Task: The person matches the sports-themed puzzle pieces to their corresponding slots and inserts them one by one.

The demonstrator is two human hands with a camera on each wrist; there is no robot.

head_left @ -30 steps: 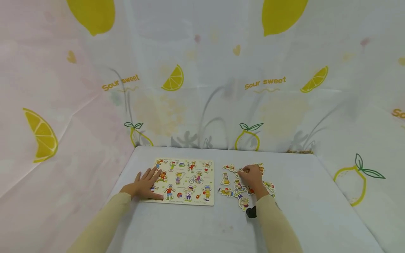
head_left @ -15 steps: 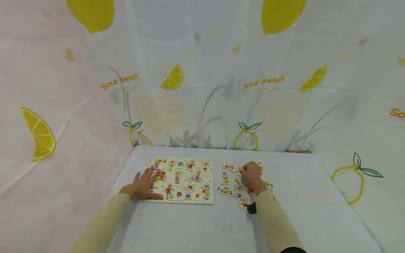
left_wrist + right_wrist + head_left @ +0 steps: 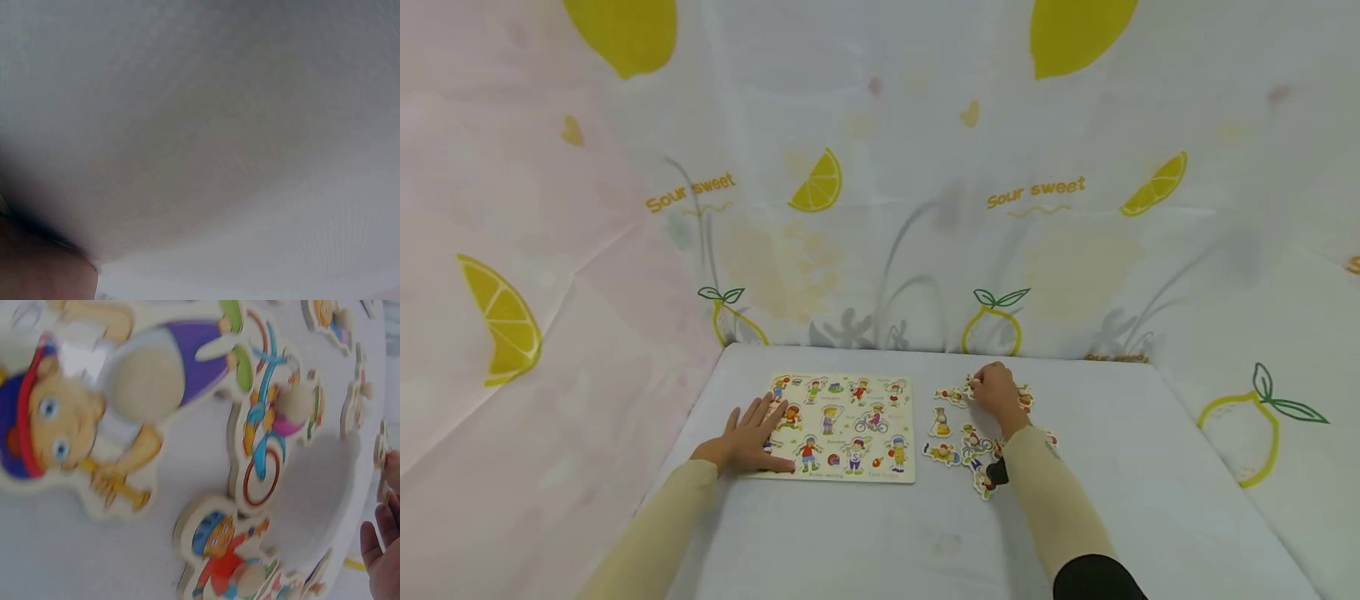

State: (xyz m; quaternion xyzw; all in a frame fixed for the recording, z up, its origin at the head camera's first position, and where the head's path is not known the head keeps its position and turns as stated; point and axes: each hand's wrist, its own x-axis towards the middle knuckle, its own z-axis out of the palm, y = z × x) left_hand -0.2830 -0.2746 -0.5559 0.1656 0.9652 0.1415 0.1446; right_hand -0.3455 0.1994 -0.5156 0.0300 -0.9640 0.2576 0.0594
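Observation:
My left hand (image 3: 748, 437) lies flat with spread fingers on the left part of a wooden puzzle board (image 3: 880, 477) printed with sporting children. To the board's right, my right hand (image 3: 995, 390) pinches a small puzzle piece (image 3: 970, 385) between thumb and fingers at the far side of a group of loose pieces. The right wrist view has that hand (image 3: 389, 544) at its right edge, the pinched piece (image 3: 380, 450) partly cut off. Nearer lie knobbed pieces: a batter in purple trousers (image 3: 200, 359), a cyclist (image 3: 261, 465) and a child in a blue helmet (image 3: 222, 565).
Other loose pieces, such as one with a round yellow base (image 3: 940, 423) and one lying crosswise (image 3: 942, 452), sit close together before my right forearm. A white cloth covers the table (image 3: 850, 542). Lemon-printed curtains (image 3: 880, 250) stand behind and at both sides.
My right hand has moved away from me, toward the table's back edge, taking the pinched puzzle piece with it. The left hand stays on the board.

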